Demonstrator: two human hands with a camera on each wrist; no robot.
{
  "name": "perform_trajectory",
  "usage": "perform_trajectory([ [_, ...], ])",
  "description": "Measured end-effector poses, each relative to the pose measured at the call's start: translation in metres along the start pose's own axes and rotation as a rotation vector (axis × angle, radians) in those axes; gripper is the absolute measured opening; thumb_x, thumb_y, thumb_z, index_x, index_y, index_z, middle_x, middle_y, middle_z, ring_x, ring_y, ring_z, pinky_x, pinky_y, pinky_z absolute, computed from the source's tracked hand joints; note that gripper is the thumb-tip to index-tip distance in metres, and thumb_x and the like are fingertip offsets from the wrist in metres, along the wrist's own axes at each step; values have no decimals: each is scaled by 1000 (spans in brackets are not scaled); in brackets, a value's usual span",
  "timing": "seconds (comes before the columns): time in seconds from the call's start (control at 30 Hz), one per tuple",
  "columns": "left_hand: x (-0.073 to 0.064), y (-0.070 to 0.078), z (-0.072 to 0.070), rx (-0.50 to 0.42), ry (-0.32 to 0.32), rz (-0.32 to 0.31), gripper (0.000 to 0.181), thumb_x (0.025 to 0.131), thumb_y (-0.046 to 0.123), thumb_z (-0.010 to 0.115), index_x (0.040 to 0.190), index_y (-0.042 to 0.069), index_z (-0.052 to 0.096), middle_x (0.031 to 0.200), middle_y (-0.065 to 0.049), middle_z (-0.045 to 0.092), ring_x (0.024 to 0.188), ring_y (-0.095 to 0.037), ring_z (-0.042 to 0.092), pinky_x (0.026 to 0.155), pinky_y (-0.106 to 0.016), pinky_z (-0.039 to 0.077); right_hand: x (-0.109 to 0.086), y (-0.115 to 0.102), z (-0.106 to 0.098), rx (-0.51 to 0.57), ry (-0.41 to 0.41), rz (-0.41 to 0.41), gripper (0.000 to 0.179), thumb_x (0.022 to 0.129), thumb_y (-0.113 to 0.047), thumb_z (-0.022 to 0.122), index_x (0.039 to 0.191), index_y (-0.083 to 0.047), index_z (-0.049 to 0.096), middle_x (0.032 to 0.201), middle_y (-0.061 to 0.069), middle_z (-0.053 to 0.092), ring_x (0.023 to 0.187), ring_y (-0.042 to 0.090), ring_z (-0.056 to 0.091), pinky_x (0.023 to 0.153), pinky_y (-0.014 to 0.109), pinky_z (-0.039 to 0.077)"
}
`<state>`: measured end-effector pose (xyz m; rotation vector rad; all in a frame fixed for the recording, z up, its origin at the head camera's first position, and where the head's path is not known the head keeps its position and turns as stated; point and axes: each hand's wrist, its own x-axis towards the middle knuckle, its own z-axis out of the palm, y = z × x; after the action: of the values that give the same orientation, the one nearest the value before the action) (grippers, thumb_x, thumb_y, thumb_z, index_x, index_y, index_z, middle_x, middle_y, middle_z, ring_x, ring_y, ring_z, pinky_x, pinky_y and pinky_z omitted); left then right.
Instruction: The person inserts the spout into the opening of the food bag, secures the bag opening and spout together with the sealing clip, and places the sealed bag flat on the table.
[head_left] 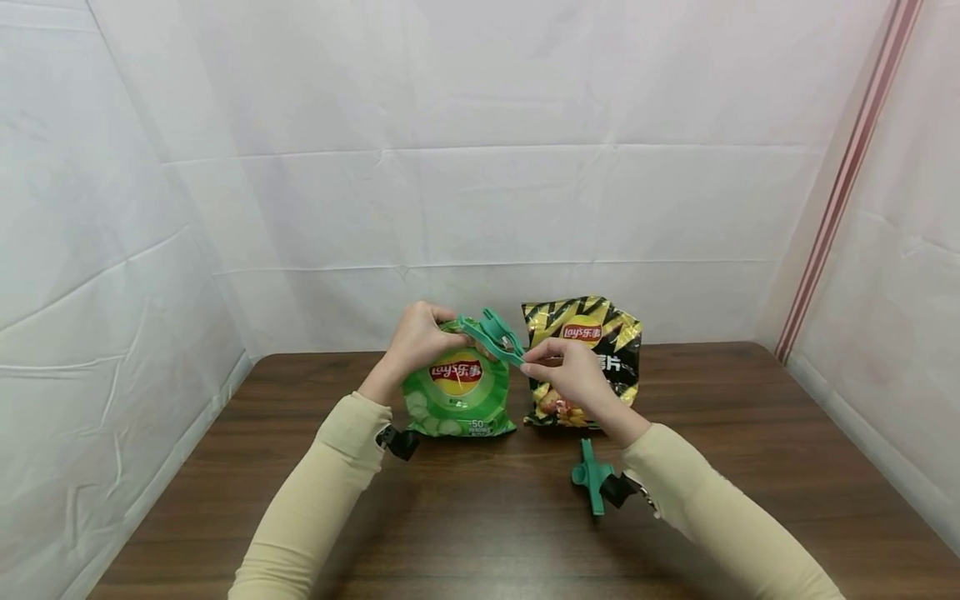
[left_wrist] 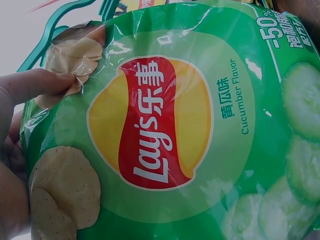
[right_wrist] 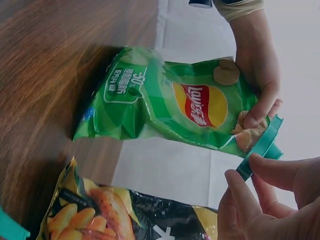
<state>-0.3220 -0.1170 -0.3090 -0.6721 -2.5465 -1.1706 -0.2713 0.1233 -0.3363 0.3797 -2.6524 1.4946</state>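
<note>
Cream sleeves [head_left: 307, 500] reach over a brown wooden surface [head_left: 480, 533], with white sheeting [head_left: 495, 208] beyond its far edge and a red stripe [head_left: 847, 179] past its far right corner. Near that far edge stand a green bag [head_left: 457, 408] and, on its right, a black-and-yellow bag [head_left: 624, 350]. Between the hands, by the green bag's top, is a green clip [head_left: 491, 340], its long axis sloping up toward the left hand [head_left: 422, 337], which pinches that bag's top. The right hand [head_left: 573, 375], thumb and fingertips nearly together, grips the clip's lower end. A second clip [head_left: 592, 479] points toward the far edge.
</note>
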Motion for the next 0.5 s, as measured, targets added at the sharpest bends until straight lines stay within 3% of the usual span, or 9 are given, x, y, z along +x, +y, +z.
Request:
perform_trajectory([
  [0.1,0,-1,0,-1,3,-2,34,73,15,77,51,14,52,45,4,41,44,-12,31,48,-24,30,2,-1,4,30,1,3,15,86,-20,71,98,-11,72,107,8,68,98,23,65,78,34,54],
  [0.17,-1,-1,0,-3,6,-6,38,73,15,78,50,14,47,45,4,37,44,-12,32,48,-24,31,4,-2,6,46,-1,10,15,86,-20,71,98,-12,72,108,7,68,98,22,65,79,34,54],
  [0.3,-1,-1,-1,-13,7,-19,27,72,16,78,53,13,59,45,5,48,43,-11,36,47,-24,35,6,-6,10,51,13,7,14,86,-20,71,97,-12,72,107,6,68,97,21,65,79,35,53],
  [0.5,-3,-1,-2,-25,12,-38,22,72,18,78,56,8,65,45,4,51,41,-10,38,43,-24,35,8,-8,16,43,33,-36,14,86,-19,71,97,-11,73,104,7,70,97,22,65,79,34,53],
])
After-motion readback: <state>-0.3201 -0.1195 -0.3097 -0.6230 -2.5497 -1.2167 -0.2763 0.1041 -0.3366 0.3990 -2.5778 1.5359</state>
